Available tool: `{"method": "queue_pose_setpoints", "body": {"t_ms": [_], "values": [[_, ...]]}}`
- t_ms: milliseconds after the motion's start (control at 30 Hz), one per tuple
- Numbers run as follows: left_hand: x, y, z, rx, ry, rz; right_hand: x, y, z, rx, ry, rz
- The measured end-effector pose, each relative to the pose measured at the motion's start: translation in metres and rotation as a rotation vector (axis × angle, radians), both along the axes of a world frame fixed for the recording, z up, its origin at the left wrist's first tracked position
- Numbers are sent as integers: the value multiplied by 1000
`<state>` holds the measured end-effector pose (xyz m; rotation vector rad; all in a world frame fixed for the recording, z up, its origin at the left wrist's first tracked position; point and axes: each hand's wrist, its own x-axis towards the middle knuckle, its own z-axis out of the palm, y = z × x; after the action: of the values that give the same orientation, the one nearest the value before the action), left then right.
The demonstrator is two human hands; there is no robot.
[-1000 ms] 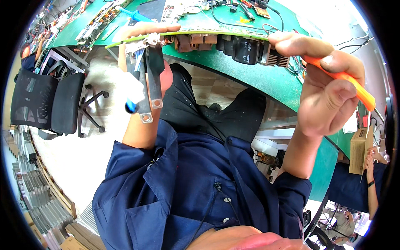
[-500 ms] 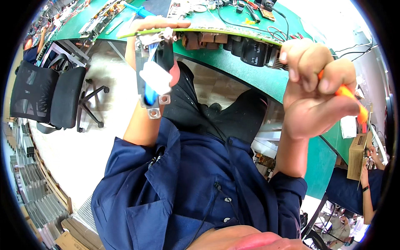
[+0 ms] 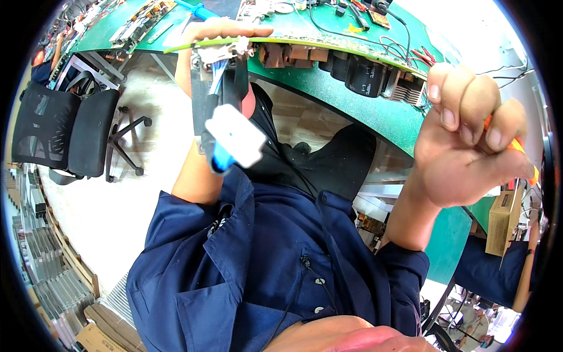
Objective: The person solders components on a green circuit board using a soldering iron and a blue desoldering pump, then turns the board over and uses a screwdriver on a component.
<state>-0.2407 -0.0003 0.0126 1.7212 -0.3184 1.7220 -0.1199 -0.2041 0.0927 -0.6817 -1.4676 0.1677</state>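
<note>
My left hand (image 3: 231,27) grips one end of a long green circuit board (image 3: 328,46), held edge-on above the bench edge. From its underside hang black cylindrical capacitors (image 3: 365,76), brown block-shaped parts and a finned metal heat sink (image 3: 407,92). Below my left hand dangles a white plug (image 3: 237,135) on blue wires, in front of a dark metal bracket. At the board's right end is my right hand (image 3: 463,141), its fingers curled round an orange handle (image 3: 519,146). The working end of that tool is hidden, so its kind cannot be made out.
A green workbench (image 3: 328,23) carries cables, small electronic parts and another board assembly (image 3: 141,26). At left stands a black office chair (image 3: 64,129). Stacked metal parts (image 3: 53,281) lie lower left. On the right, a co-worker's arm (image 3: 525,276) is near a cardboard box (image 3: 499,223).
My right hand has moved right and slightly down with the orange handle, away from the board's end. The board has shifted a little right. The white plug has swung down and right.
</note>
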Motion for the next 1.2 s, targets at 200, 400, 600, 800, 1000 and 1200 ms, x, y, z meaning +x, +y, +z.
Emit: {"method": "queue_pose_setpoints", "body": {"t_ms": [200, 400, 600, 800, 1000, 1200], "values": [[-5, 4, 2, 77, 61, 44, 2, 0, -5, 4, -27, -23], [-4, 9, -2, 43, 20, -56, -1, 2, -7, 21, -43, -12], [-8, 8, 2, 51, 60, -105, -3, 3, -12, 43, -62, -28], [-6, 14, -1, 148, 78, 80, -2, 3, -10, 15, -67, -15], [-5, 8, -1, 136, 61, 160, 0, 4, -7, -6, -33, -40], [-4, 8, -1, 96, 58, 98, -7, 7, -4, -22, 57, -116]]}}
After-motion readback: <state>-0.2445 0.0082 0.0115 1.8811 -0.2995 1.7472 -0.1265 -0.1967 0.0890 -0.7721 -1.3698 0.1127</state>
